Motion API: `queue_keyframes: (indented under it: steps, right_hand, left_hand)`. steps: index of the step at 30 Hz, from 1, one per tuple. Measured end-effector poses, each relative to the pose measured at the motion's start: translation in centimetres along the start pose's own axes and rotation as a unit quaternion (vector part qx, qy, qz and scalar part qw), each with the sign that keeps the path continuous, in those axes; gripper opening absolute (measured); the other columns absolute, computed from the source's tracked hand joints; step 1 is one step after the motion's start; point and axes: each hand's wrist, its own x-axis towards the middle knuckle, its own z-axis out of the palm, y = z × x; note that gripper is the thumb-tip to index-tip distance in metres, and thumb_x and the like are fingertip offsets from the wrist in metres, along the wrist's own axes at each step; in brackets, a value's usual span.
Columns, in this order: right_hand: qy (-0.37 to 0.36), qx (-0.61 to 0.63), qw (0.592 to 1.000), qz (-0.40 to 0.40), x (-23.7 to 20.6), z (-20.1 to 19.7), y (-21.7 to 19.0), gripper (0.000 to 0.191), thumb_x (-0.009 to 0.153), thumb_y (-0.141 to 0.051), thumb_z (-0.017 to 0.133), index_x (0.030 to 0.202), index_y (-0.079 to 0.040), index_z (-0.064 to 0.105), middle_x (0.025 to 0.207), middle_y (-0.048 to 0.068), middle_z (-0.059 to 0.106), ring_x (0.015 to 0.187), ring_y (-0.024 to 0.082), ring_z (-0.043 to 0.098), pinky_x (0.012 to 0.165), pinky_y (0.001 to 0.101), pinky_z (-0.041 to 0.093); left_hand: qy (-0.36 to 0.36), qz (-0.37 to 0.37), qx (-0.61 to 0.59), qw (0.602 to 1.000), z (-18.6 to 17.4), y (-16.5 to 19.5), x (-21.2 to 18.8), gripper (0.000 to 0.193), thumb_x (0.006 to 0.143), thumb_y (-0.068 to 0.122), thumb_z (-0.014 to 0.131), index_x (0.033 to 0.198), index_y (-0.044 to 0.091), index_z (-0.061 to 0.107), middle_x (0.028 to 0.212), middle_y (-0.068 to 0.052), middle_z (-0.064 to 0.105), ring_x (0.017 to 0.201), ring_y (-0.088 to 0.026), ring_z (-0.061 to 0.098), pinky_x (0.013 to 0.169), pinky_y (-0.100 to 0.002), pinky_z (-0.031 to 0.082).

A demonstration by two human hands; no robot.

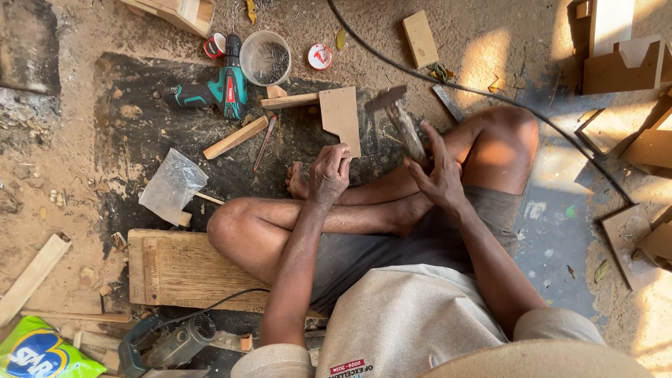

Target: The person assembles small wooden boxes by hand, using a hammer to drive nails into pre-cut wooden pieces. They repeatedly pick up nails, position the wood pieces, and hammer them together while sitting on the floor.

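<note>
Left fingers: pinched together on the lower edge of a flat wooden panel (341, 115), held upright on the dark mat (133, 140).
Right hand (437, 175): fingers wrapped round a hammer (397, 115), blurred above the panel.
Left hand (329, 171): resting above crossed legs.
Round tub (265, 57): holds loose nails.
Clear bag (171, 185): contents too small to tell.
Cordless drill (217, 91): beside the tub.

Open dark floor left of the plywood piece (341, 115); blocked by wood strip (236, 137), cordless drill (220, 91), nail tub (265, 57).
</note>
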Motion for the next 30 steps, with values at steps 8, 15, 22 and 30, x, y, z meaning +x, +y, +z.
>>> queue_keyframes:
  steps: [8,15,22,30]
  right_hand:
    - [-0.041,-0.143,0.985,-0.086,-4.6,0.7,-1.2,0.054,0.105,-0.027,0.065,0.15,-0.005,0.044,0.095,0.019,0.072,0.073,0.037,0.071,0.068,0.0485,0.058]
    - [-0.063,-0.241,0.962,-0.114,-4.4,0.9,-2.3,0.066,0.101,-0.029,0.067,0.157,-0.008,0.04,0.082,0.015,0.069,0.056,0.032,0.067,0.053,0.0457,0.057]
    - [-0.004,-0.154,0.973,-0.174,-4.3,0.6,-2.2,0.063,0.11,-0.028,0.059,0.163,-0.007,0.034,0.089,0.015,0.067,0.064,0.029,0.069,0.057,0.0442,0.057]
    - [-0.032,-0.2,0.967,-0.156,-4.2,0.7,-2.0,0.065,0.105,-0.028,0.062,0.159,-0.005,0.037,0.088,0.017,0.068,0.062,0.03,0.069,0.056,0.0438,0.057]
  left_hand:
    - [0.002,0.007,-0.01,1.0,0.9,-0.8,-0.9,0.032,0.093,-0.002,0.073,0.12,0.0,0.056,0.102,-0.017,0.071,0.092,-0.024,0.077,0.076,-0.031,0.066]
    - [-0.011,0.0,0.002,1.0,1.4,-1.4,-1.3,0.033,0.093,-0.001,0.074,0.121,-0.001,0.057,0.101,-0.018,0.072,0.091,-0.024,0.077,0.075,-0.032,0.067]
    - [-0.014,-0.005,0.003,1.0,1.3,-1.2,-1.5,0.031,0.096,-0.001,0.073,0.121,0.001,0.056,0.1,-0.017,0.071,0.089,-0.024,0.077,0.075,-0.032,0.066]
    - [-0.012,-0.01,-0.02,1.0,1.1,-1.2,-1.2,0.035,0.093,-0.002,0.073,0.122,0.002,0.054,0.102,-0.015,0.071,0.096,-0.025,0.076,0.08,-0.034,0.066]
